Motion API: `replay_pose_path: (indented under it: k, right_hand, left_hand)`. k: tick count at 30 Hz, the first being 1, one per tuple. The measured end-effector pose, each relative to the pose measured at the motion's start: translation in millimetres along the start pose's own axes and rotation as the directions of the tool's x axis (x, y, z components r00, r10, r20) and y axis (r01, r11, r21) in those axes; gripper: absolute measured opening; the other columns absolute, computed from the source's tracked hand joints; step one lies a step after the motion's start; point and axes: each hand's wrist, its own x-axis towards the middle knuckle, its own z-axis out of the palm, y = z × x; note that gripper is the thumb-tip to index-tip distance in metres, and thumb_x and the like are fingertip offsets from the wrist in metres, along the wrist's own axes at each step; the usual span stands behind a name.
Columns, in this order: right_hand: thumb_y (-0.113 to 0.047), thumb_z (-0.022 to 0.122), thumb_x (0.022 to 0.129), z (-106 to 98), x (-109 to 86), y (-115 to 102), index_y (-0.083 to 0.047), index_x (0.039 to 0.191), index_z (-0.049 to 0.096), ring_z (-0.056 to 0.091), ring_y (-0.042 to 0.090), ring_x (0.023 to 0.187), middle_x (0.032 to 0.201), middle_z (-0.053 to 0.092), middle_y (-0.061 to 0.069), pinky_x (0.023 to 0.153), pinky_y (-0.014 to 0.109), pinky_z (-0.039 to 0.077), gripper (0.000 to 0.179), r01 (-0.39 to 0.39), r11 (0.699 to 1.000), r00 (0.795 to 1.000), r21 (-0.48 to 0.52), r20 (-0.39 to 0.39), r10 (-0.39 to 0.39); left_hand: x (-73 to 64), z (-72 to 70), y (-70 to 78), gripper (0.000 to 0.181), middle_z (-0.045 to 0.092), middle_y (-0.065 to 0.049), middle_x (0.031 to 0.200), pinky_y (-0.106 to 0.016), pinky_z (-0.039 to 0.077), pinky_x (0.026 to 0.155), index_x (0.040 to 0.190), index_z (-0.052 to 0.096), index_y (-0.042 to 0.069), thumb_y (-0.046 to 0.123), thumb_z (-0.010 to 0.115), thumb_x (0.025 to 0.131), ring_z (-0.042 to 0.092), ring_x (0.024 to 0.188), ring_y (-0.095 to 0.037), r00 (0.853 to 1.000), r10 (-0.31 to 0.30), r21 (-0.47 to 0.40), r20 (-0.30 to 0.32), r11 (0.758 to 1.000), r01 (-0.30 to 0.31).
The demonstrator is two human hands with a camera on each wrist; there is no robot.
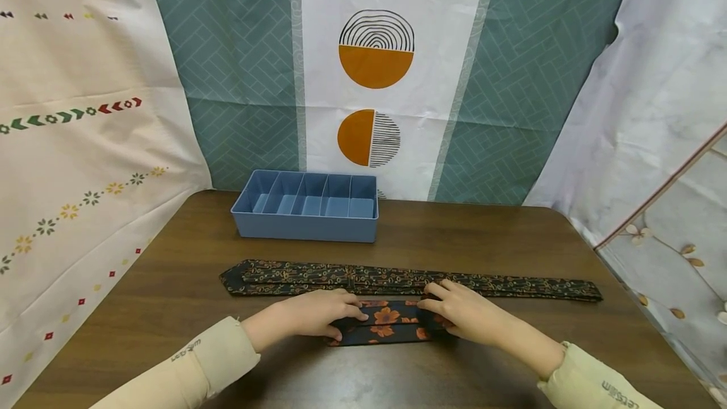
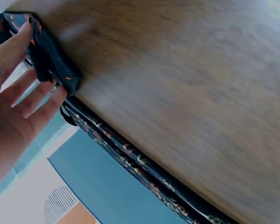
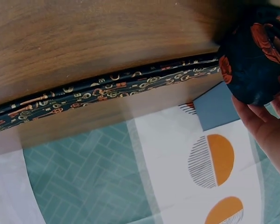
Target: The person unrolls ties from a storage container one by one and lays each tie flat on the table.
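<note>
A black necktie with orange flowers (image 1: 383,317) lies folded on the table near its front, between the two hands. My left hand (image 1: 312,313) pinches its left end; in the left wrist view the thumb lies over the black cloth and the fingers are at its far side. At the right end, my right hand (image 1: 467,314) holds the folded-over part, which bulges up as a rounded loop (image 3: 249,65) in the right wrist view. Just behind lies a second dark necktie (image 1: 397,279) with a small gold pattern, doubled lengthwise and stretched from left to right.
A blue box (image 1: 307,228) with several narrow compartments stands at the back left of the brown wooden table (image 1: 471,232). Behind the table hangs a green and white printed curtain (image 1: 244,68), with pale cloths at both sides.
</note>
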Motion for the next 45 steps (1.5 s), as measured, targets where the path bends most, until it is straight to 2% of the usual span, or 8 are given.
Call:
replay_pose_path:
  k: [8, 17, 23, 29, 32, 36, 39, 45]
  right_hand:
    - [-0.018, 0.084, 0.068, -2, -0.8, -3, -0.012, 0.118, 0.06, 0.056, 0.028, 0.115, 0.13, 0.057, 0.009, 0.095, 0.044, 0.049, 0.055, -0.013, 0.999, 1.0, 0.037, 0.006, 0.013]
    - [-0.014, 0.083, 0.07, 0, -3.3, -2, -0.013, 0.098, 0.053, 0.055, 0.028, 0.115, 0.127, 0.059, 0.008, 0.092, 0.043, 0.05, 0.041, -0.038, 0.998, 0.999, 0.048, 0.002, 0.038]
    - [-0.017, 0.085, 0.067, 0, -4.6, 0, -0.011, 0.103, 0.055, 0.057, 0.028, 0.113, 0.121, 0.061, 0.008, 0.094, 0.044, 0.049, 0.047, -0.044, 0.999, 0.999, 0.011, 0.004, 0.044]
    - [-0.017, 0.083, 0.07, 1, -7.1, 3, -0.012, 0.115, 0.058, 0.058, 0.029, 0.109, 0.12, 0.057, 0.009, 0.091, 0.043, 0.051, 0.052, -0.042, 0.999, 0.999, 0.018, 0.025, 0.041]
    - [-0.017, 0.082, 0.071, 2, -8.8, 5, -0.013, 0.118, 0.059, 0.058, 0.028, 0.107, 0.119, 0.055, 0.009, 0.088, 0.043, 0.052, 0.053, -0.039, 0.999, 0.999, 0.023, 0.022, 0.039]
    - [-0.017, 0.082, 0.071, 2, -10.2, 6, -0.013, 0.117, 0.06, 0.058, 0.029, 0.108, 0.118, 0.055, 0.01, 0.088, 0.043, 0.052, 0.051, -0.032, 0.999, 0.999, 0.019, 0.016, 0.032]
    - [-0.017, 0.082, 0.071, 2, -10.5, 6, -0.013, 0.116, 0.059, 0.058, 0.03, 0.11, 0.12, 0.055, 0.01, 0.089, 0.044, 0.052, 0.05, -0.031, 0.999, 0.999, 0.018, 0.018, 0.03]
    - [-0.017, 0.082, 0.072, 2, -11.6, 6, -0.013, 0.116, 0.058, 0.055, 0.032, 0.115, 0.128, 0.055, 0.011, 0.092, 0.046, 0.05, 0.05, -0.034, 0.999, 0.999, 0.027, 0.036, 0.033]
  left_hand:
    - [-5.1, -0.4, -3.3, 0.051, 0.054, -0.001, 0.13, -0.028, 0.048, 0.096, 0.132, 0.056, 0.022, 0.026, 0.071, 0.083, 0.052, 0.12, -0.016, 1.0, 0.009, 0.004, -0.015, 1.0, -0.009]
    - [-3.9, -2.2, -4.8, 0.048, 0.055, 0.005, 0.122, -0.026, 0.048, 0.093, 0.127, 0.057, 0.025, 0.027, 0.073, 0.081, 0.053, 0.113, -0.012, 1.0, 0.012, -0.002, 0.002, 1.0, -0.012]
    - [-0.5, -3.5, -4.7, 0.043, 0.054, 0.004, 0.119, -0.025, 0.05, 0.089, 0.121, 0.059, 0.025, 0.029, 0.073, 0.081, 0.054, 0.108, -0.01, 1.0, 0.009, 0.011, 0.005, 1.0, -0.009]
    - [2.2, -5.1, -0.3, 0.035, 0.057, 0.003, 0.114, -0.022, 0.05, 0.084, 0.119, 0.061, 0.022, 0.034, 0.066, 0.087, 0.056, 0.101, -0.009, 0.999, 0.032, 0.082, -0.018, 0.996, -0.03]
    - [5.6, -6.3, 3.5, 0.036, 0.058, 0.003, 0.112, -0.021, 0.051, 0.08, 0.12, 0.061, 0.02, 0.035, 0.065, 0.088, 0.057, 0.099, -0.009, 0.998, 0.06, 0.136, -0.031, 0.989, -0.055]
    - [14.3, -6.3, 9.0, 0.04, 0.056, 0.0, 0.125, -0.022, 0.051, 0.085, 0.125, 0.058, 0.021, 0.036, 0.063, 0.089, 0.058, 0.11, -0.012, 0.996, 0.083, 0.179, -0.027, 0.981, -0.077]
    - [22.0, -6.5, 14.5, 0.044, 0.053, 0.0, 0.133, -0.024, 0.051, 0.09, 0.13, 0.055, 0.024, 0.037, 0.063, 0.089, 0.056, 0.117, -0.015, 0.994, 0.109, 0.182, -0.029, 0.978, -0.102]
    - [37.4, -6.9, 23.4, 0.048, 0.053, 0.001, 0.133, -0.022, 0.051, 0.088, 0.135, 0.052, 0.024, 0.037, 0.062, 0.09, 0.055, 0.115, -0.013, 0.987, 0.158, 0.206, -0.033, 0.967, -0.148]
